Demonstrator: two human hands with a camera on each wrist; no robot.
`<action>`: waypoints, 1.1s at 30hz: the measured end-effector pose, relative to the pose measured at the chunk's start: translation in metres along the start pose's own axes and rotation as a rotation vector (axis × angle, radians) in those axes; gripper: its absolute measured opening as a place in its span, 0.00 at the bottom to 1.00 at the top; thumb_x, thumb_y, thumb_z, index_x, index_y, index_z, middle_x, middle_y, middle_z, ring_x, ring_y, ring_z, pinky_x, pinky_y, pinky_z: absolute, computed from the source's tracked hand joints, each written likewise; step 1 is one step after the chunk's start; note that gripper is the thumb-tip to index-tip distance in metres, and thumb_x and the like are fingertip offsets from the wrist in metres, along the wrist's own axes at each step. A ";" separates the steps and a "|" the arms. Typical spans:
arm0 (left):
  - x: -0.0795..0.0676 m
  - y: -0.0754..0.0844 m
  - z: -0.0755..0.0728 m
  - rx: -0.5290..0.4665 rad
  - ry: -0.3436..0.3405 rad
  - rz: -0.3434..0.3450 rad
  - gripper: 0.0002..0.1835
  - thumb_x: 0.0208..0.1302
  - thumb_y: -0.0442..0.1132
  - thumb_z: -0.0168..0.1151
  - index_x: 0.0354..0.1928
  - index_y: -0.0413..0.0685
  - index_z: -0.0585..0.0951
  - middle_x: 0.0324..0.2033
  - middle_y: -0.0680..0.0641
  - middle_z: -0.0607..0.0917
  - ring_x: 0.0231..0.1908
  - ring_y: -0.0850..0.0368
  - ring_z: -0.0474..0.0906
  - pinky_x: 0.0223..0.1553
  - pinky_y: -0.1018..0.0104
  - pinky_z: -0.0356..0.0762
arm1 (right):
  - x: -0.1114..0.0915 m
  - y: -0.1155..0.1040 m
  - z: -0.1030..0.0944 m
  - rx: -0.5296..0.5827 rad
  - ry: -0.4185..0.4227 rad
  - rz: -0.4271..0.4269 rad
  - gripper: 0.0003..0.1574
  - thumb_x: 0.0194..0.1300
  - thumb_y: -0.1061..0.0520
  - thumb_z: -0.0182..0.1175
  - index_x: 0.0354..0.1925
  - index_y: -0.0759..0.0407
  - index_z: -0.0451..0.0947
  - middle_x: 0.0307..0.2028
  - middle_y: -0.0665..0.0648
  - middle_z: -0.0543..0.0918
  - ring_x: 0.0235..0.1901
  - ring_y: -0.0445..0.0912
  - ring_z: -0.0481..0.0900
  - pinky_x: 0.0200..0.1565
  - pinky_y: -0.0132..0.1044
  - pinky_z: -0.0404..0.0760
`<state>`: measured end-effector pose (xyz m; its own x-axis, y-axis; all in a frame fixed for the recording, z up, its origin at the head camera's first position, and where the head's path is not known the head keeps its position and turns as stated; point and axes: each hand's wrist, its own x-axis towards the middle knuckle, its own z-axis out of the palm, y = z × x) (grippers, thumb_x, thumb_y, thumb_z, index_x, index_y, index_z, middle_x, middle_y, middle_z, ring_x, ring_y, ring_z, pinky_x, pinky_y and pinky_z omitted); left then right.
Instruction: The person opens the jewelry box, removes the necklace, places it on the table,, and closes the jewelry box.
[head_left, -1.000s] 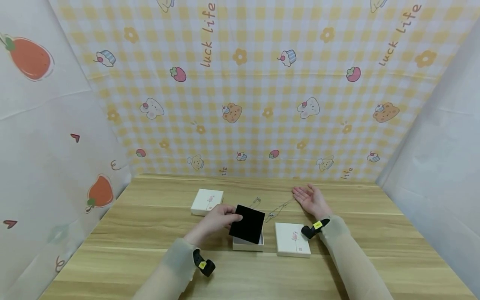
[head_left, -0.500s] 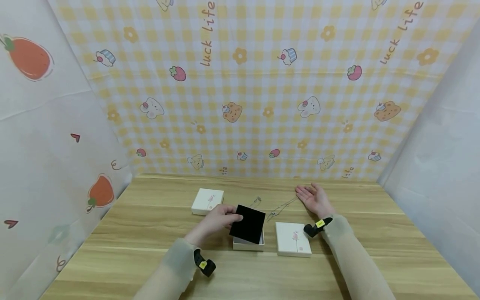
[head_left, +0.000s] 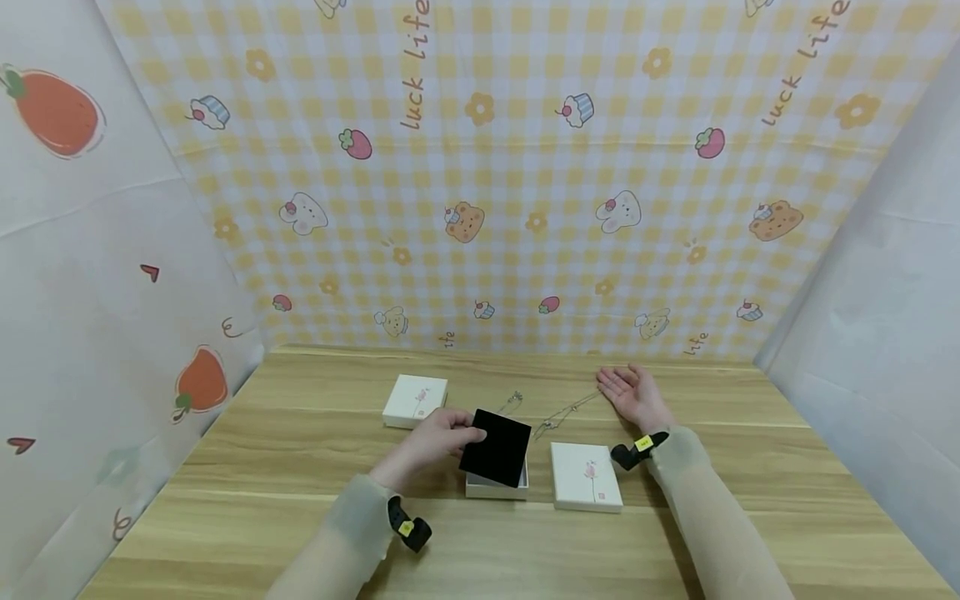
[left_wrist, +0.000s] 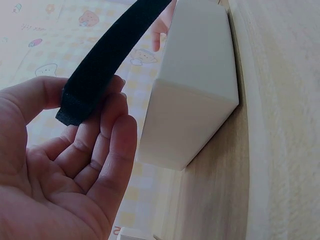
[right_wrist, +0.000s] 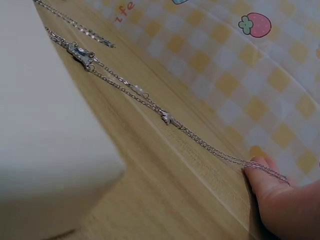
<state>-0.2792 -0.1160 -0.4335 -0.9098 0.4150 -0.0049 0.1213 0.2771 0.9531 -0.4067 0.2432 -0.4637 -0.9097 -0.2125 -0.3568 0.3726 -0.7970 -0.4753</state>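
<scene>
My left hand (head_left: 433, 440) pinches a thin black square pad (head_left: 498, 450), thumb on top and fingers beneath. It is tilted over an open white box base (head_left: 497, 492), hiding most of the inside. In the left wrist view the pad (left_wrist: 100, 65) shows edge-on beside a white box wall (left_wrist: 195, 130). A silver chain necklace (head_left: 558, 417) with small charms stretches from behind the pad to my right hand (head_left: 633, 398), which lies palm up with relaxed fingers. In the right wrist view the chain (right_wrist: 210, 147) runs across a finger of that hand (right_wrist: 285, 200).
Right of the box base lies a white lid (head_left: 585, 475) with a pink flower print. A second white box (head_left: 415, 402) with the same print sits behind my left hand. Another bit of silver chain (head_left: 514, 403) lies behind the pad. A checked cloth (head_left: 525, 167) hangs at the table's back.
My right hand has shifted a little to the right, and the necklace has been drawn along with it. The left hand and the black pad have stayed nearly still.
</scene>
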 end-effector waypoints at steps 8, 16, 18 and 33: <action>0.000 0.000 -0.001 -0.001 0.003 0.001 0.12 0.65 0.36 0.60 0.25 0.38 0.74 0.23 0.52 0.81 0.28 0.61 0.78 0.33 0.63 0.81 | 0.001 -0.006 -0.004 -0.125 0.003 -0.040 0.37 0.78 0.45 0.30 0.77 0.50 0.31 0.76 0.54 0.37 0.74 0.47 0.42 0.70 0.38 0.49; 0.001 -0.001 -0.001 0.009 -0.010 0.017 0.12 0.65 0.36 0.60 0.24 0.39 0.75 0.23 0.52 0.81 0.28 0.61 0.79 0.33 0.63 0.81 | 0.000 -0.010 -0.001 -0.177 -0.021 -0.053 0.38 0.78 0.45 0.33 0.77 0.51 0.33 0.76 0.55 0.36 0.74 0.47 0.41 0.70 0.38 0.46; 0.002 -0.001 -0.001 0.006 -0.011 0.016 0.12 0.65 0.36 0.60 0.24 0.39 0.75 0.23 0.52 0.81 0.28 0.61 0.78 0.33 0.64 0.81 | -0.001 -0.011 0.000 -0.172 -0.021 -0.054 0.38 0.78 0.45 0.33 0.77 0.51 0.33 0.76 0.54 0.36 0.74 0.47 0.41 0.70 0.38 0.46; 0.002 -0.001 -0.002 0.025 -0.010 0.023 0.14 0.65 0.36 0.60 0.22 0.41 0.72 0.21 0.53 0.79 0.28 0.61 0.77 0.32 0.64 0.80 | -0.005 -0.021 -0.006 -0.100 -0.004 -0.044 0.37 0.78 0.45 0.29 0.76 0.50 0.28 0.76 0.51 0.34 0.74 0.45 0.38 0.70 0.36 0.44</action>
<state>-0.2815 -0.1173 -0.4336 -0.9026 0.4302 0.0139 0.1521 0.2885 0.9453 -0.4088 0.2645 -0.4567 -0.9262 -0.1809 -0.3308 0.3486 -0.7451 -0.5686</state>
